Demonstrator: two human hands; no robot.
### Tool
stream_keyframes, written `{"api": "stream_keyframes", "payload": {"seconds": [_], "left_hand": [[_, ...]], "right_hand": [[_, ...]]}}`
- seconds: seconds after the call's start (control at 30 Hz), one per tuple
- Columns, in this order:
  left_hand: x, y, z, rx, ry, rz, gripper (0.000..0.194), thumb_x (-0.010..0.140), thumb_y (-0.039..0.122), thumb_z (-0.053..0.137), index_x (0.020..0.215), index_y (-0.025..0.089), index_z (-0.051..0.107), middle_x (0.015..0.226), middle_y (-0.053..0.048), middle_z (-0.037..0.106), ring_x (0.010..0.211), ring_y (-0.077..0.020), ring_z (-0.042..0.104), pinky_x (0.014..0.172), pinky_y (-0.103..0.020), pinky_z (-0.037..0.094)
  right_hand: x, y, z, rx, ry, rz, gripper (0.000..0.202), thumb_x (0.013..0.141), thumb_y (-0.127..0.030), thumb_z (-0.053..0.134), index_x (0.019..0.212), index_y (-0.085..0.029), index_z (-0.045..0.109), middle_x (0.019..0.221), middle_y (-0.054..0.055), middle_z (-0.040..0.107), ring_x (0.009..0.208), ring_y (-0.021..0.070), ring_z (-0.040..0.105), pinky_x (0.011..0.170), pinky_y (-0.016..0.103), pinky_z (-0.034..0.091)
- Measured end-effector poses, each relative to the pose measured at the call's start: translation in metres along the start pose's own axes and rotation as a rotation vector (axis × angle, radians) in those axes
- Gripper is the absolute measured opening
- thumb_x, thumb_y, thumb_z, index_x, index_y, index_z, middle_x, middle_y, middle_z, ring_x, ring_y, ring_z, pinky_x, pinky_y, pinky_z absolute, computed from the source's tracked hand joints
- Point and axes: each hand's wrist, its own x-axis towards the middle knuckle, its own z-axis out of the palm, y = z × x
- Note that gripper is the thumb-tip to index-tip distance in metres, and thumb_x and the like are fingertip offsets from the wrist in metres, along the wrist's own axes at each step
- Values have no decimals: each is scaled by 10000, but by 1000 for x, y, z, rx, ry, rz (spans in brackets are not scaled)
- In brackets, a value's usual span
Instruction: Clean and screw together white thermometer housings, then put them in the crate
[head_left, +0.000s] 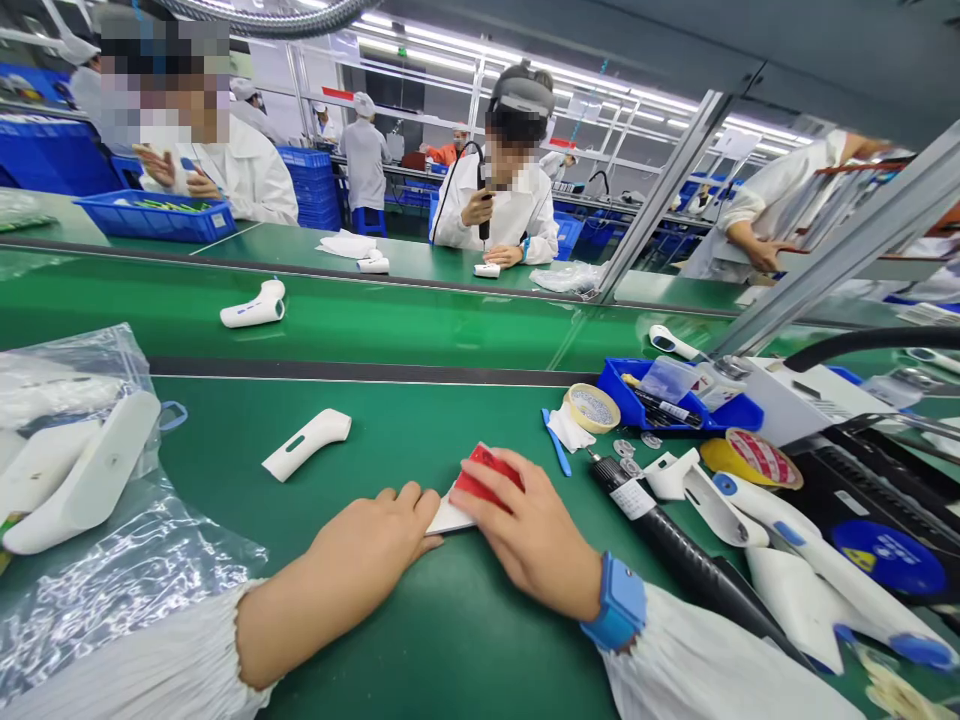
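Observation:
On the green mat (420, 640), my left hand (367, 540) pinches the left end of a flat white piece (450, 516). My right hand (529, 530) has its fingers around a red block (489, 478), which rests over the other end of the white piece. A blue band with a square face (616, 602) circles my right wrist. To the left of my hands lies a white curved shell (307, 444) with a slot in it. What the right fingertips touch beneath the block is partly hidden.
Clear plastic bags with white parts (90, 480) lie at left. Right of my hands are a black electric screwdriver (667, 540), tape roll (592, 408), blue bin (679, 395) and white devices (825, 560). A conveyor (420, 325) runs behind; a person (517, 190) works opposite.

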Motion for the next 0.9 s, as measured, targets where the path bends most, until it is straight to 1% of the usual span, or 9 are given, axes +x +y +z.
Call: {"api": "stream_keyframes", "payload": {"seconds": [0.1, 0.23, 0.37, 0.47, 0.53, 0.63, 0.73, 0.9], "left_hand": [[0, 1, -2, 0, -9, -8, 288, 899, 321, 313, 961, 165, 548, 861, -87, 596, 683, -232, 611, 523, -327, 483], [1, 1, -1, -10, -11, -5, 297, 902, 322, 303, 990, 167, 541, 889, -93, 595, 715, -240, 611, 536, -338, 489], [1, 1, -1, -7, -14, -9, 293, 899, 328, 315, 971, 166, 547, 869, -87, 593, 694, -237, 609, 526, -333, 485], [0, 0, -2, -10, -4, -1, 288, 902, 316, 311, 983, 170, 546, 875, -87, 591, 707, -234, 611, 532, -322, 482], [-1, 0, -1, -10, -8, -10, 278, 900, 314, 319, 962, 173, 551, 857, -80, 589, 687, -227, 609, 521, -313, 476], [0, 0, 2, -11, 14, -8, 282, 896, 327, 321, 944, 174, 552, 835, -76, 584, 662, -221, 601, 506, -305, 463], [1, -1, 5, -14, 36, 4, 310, 901, 338, 295, 960, 172, 550, 865, -88, 585, 665, -211, 595, 510, -297, 457], [1, -1, 3, -4, 2, -9, 293, 898, 339, 311, 961, 178, 547, 853, -75, 586, 671, -219, 600, 514, -310, 469]], "right_hand": [[-1, 0, 1, -28, 32, 38, 345, 825, -132, 443, 1140, -212, 561, 1250, 84, 500, 1128, 311, 366, 811, 477, 430], [0, -1, 0, 1, 9, -28, 344, 827, -144, 447, 1142, -230, 556, 1253, 65, 499, 1115, 294, 382, 815, 457, 433], [0, -2, 0, -37, 39, 24, 342, 824, -135, 445, 1134, -219, 564, 1245, 83, 504, 1122, 310, 372, 808, 473, 429], [0, -2, 1, -17, 15, -14, 349, 823, -142, 449, 1145, -225, 556, 1248, 70, 504, 1123, 300, 376, 814, 457, 432], [-1, -2, 1, -12, 19, -9, 344, 826, -145, 446, 1140, -229, 560, 1243, 73, 507, 1120, 294, 379, 816, 457, 433], [-1, -1, 0, -23, 38, 29, 345, 825, -132, 436, 1134, -214, 565, 1242, 94, 503, 1126, 306, 368, 810, 479, 431], [-1, 0, 0, 12, 5, -4, 349, 826, -136, 442, 1146, -216, 556, 1254, 79, 497, 1121, 303, 370, 816, 473, 433], [-1, 0, 1, -10, 30, 35, 349, 824, -129, 442, 1142, -215, 560, 1253, 89, 496, 1127, 312, 361, 809, 483, 429]]}}
